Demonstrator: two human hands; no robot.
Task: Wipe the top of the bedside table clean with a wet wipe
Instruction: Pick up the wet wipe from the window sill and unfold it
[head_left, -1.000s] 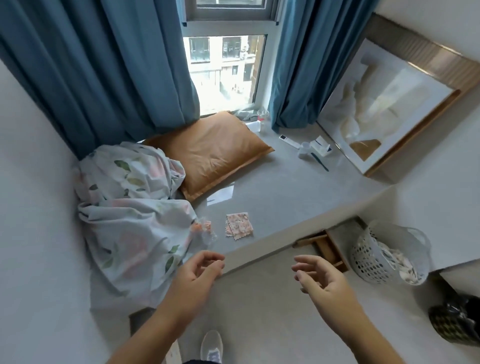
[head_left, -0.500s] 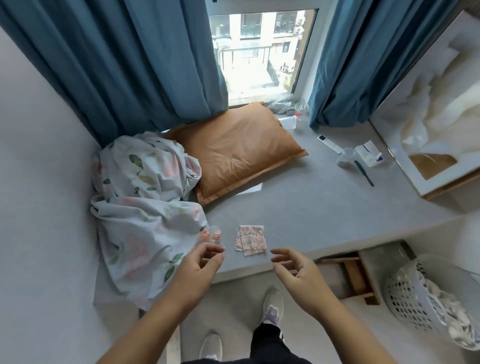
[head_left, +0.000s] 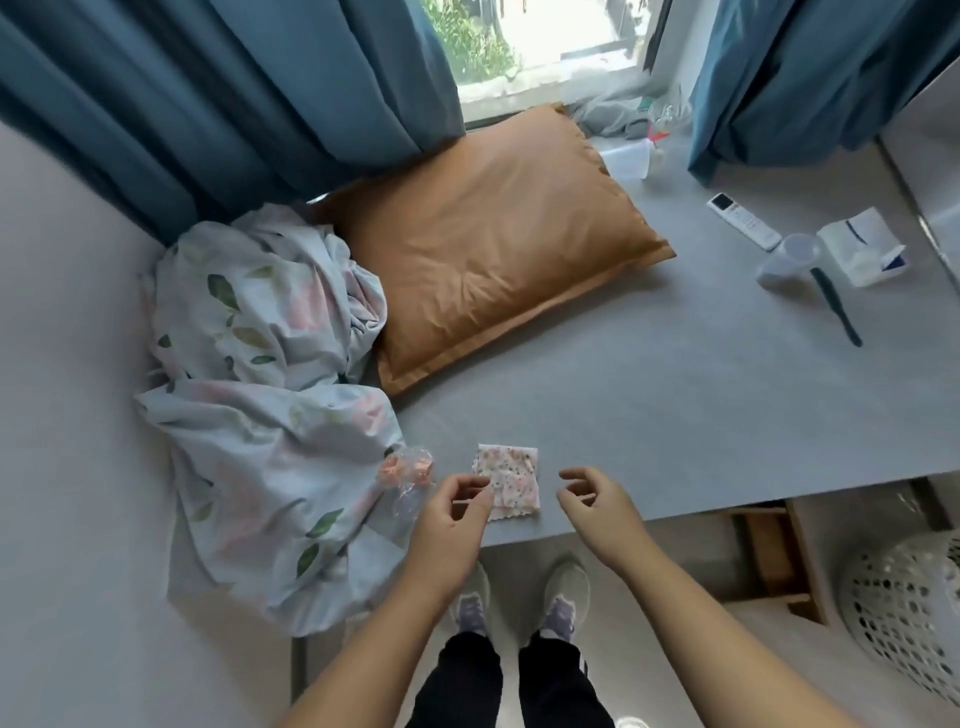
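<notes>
A small square packet with a pink floral print (head_left: 510, 480) lies flat near the front edge of the grey tabletop (head_left: 675, 415). My left hand (head_left: 452, 525) hovers at the packet's left lower corner, fingers curled, thumb and fingertips close to the packet; whether they touch it is unclear. My right hand (head_left: 597, 512) hangs just right of the packet, fingers loosely curled and apart, holding nothing. A crumpled clear wrapper with orange print (head_left: 408, 475) sits left of the packet.
A floral sheet (head_left: 260, 405) is piled at the left, an orange pillow (head_left: 498, 244) behind it. At the far right lie a white remote (head_left: 743, 218), a plastic cup (head_left: 789, 260), a dark pen (head_left: 836, 306) and a white packet (head_left: 862, 249). A white basket (head_left: 909, 613) stands on the floor.
I have stepped closer to the table and the view tilted down. Both hands have moved forward over the front edge, on either side of the floral packet.
</notes>
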